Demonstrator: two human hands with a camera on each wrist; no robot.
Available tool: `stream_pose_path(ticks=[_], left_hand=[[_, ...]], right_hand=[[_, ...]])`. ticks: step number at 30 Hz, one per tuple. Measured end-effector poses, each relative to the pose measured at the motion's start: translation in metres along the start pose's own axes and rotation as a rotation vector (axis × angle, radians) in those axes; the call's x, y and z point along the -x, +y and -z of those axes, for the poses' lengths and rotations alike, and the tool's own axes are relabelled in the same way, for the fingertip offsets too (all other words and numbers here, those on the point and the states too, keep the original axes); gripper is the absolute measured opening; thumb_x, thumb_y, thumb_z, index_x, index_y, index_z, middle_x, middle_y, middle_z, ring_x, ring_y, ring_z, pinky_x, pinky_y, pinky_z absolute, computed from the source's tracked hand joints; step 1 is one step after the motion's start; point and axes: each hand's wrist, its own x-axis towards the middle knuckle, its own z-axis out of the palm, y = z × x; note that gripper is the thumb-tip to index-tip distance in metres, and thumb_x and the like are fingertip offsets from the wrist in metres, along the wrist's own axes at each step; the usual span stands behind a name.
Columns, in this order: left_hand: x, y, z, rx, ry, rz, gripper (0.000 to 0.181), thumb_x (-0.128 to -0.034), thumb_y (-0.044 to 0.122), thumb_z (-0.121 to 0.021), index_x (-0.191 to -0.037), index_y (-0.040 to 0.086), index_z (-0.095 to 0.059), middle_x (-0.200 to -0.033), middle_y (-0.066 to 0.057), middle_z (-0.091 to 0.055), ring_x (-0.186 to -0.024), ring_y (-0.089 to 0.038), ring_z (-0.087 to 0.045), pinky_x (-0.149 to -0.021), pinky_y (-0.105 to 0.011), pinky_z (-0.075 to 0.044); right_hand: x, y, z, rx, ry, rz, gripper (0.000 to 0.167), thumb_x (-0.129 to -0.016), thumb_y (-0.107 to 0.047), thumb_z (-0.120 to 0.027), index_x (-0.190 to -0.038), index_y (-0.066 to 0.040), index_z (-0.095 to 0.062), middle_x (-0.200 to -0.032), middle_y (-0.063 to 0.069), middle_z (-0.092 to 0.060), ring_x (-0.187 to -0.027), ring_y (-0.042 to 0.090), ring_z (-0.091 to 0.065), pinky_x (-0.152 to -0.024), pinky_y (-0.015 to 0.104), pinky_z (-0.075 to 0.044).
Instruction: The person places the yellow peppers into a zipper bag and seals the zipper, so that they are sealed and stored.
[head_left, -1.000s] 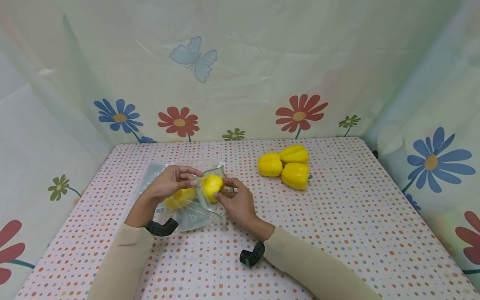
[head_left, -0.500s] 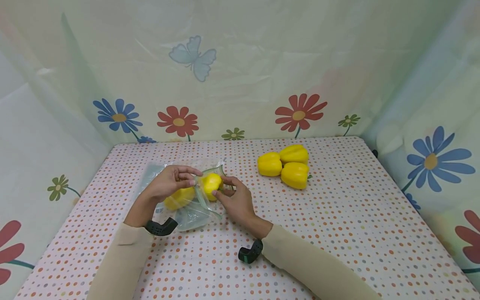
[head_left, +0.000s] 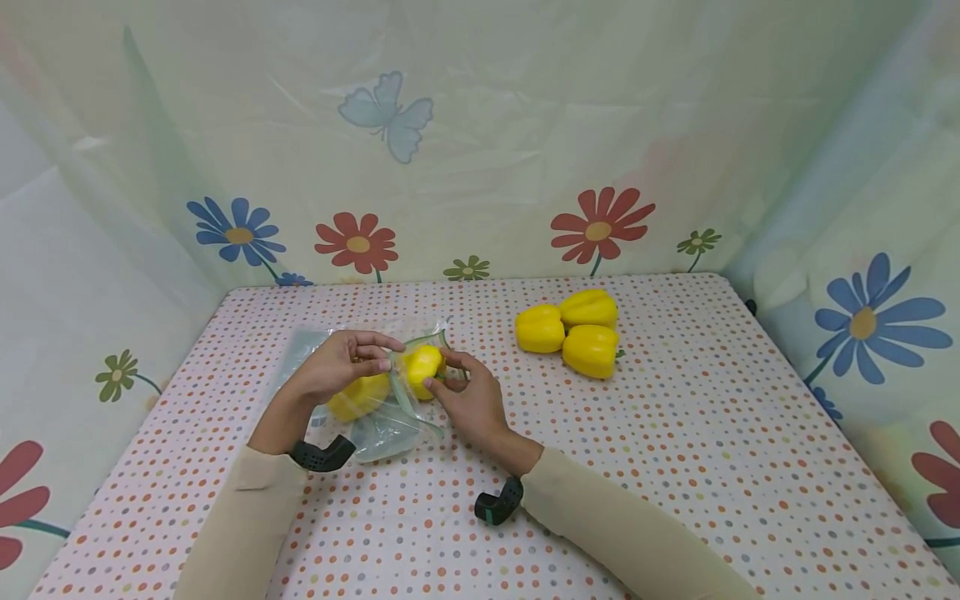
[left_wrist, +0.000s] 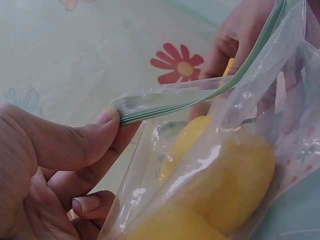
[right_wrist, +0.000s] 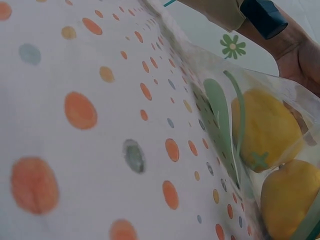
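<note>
A clear zip bag (head_left: 386, 437) with a green closure lies on the table. My left hand (head_left: 341, 364) pinches the bag's green zip strip (left_wrist: 165, 111) between thumb and finger in the left wrist view, lifting the mouth. Inside the bag, a yellow bell pepper (head_left: 358, 402) shows through the plastic. At the mouth, my right hand (head_left: 476, 404) grips another yellow pepper (head_left: 423, 371) by its stem end, thumb and fingers on either side. Plastic covers part of that pepper. The right wrist view shows yellow peppers (right_wrist: 267, 130) through the bag, but not the right hand's fingers.
Three yellow bell peppers (head_left: 590, 351) lie grouped toward the back right of the dotted table (head_left: 675, 467). A flowered curtain (head_left: 480, 167) stands behind the table and along both sides. Each wrist carries a black device (head_left: 498, 502).
My right hand has shifted very slightly left with the pepper, a little farther into the bag mouth. The left hand keeps its pinch on the bag.
</note>
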Motion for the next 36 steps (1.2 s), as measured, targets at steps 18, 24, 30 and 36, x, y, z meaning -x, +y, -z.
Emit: stream_pose_path(ticks=[18, 24, 30, 36], left_hand=[[-0.003, 0.001, 0.000, -0.039, 0.036, 0.046, 0.029, -0.0946, 0.002, -0.062, -0.124, 0.000, -0.064, -0.081, 0.001, -0.071, -0.088, -0.017, -0.063, -0.082, -0.019, -0.053], [-0.002, 0.000, 0.000, -0.045, 0.046, 0.044, 0.029, -0.0940, 0.002, -0.062, -0.123, 0.000, -0.064, -0.081, 0.004, -0.071, -0.090, -0.016, -0.063, -0.082, -0.018, -0.053], [-0.002, 0.002, 0.000, -0.048, 0.048, 0.053, 0.029, -0.0940, 0.002, -0.062, -0.123, 0.000, -0.065, -0.083, 0.000, -0.071, -0.092, -0.018, -0.064, -0.083, -0.018, -0.053], [-0.002, 0.002, -0.001, -0.046, 0.054, 0.057, 0.029, -0.0939, 0.002, -0.063, -0.122, 0.000, -0.065, -0.083, 0.000, -0.072, -0.092, -0.018, -0.064, -0.083, -0.018, -0.053]], right_hand=[[0.015, -0.001, 0.032, 0.047, -0.051, -0.028, 0.045, -0.097, -0.025, -0.062, -0.140, -0.025, -0.050, -0.126, 0.004, -0.064, -0.100, 0.024, -0.070, -0.079, 0.033, -0.058], [0.025, -0.013, 0.066, 0.001, -0.074, 0.043, 0.031, -0.096, -0.012, -0.063, -0.126, -0.010, -0.060, -0.116, 0.010, -0.065, -0.091, 0.032, -0.069, -0.069, 0.034, -0.059], [0.030, -0.015, 0.112, 0.160, 0.003, 0.164, 0.022, -0.096, -0.016, -0.064, -0.118, -0.010, -0.064, -0.109, 0.007, -0.069, -0.093, 0.024, -0.067, -0.070, 0.027, -0.056], [0.025, -0.007, 0.162, 0.327, 0.162, 0.253, 0.024, -0.094, -0.014, -0.067, -0.117, -0.007, -0.063, -0.113, 0.008, -0.067, -0.100, 0.023, -0.061, -0.079, 0.037, -0.053]])
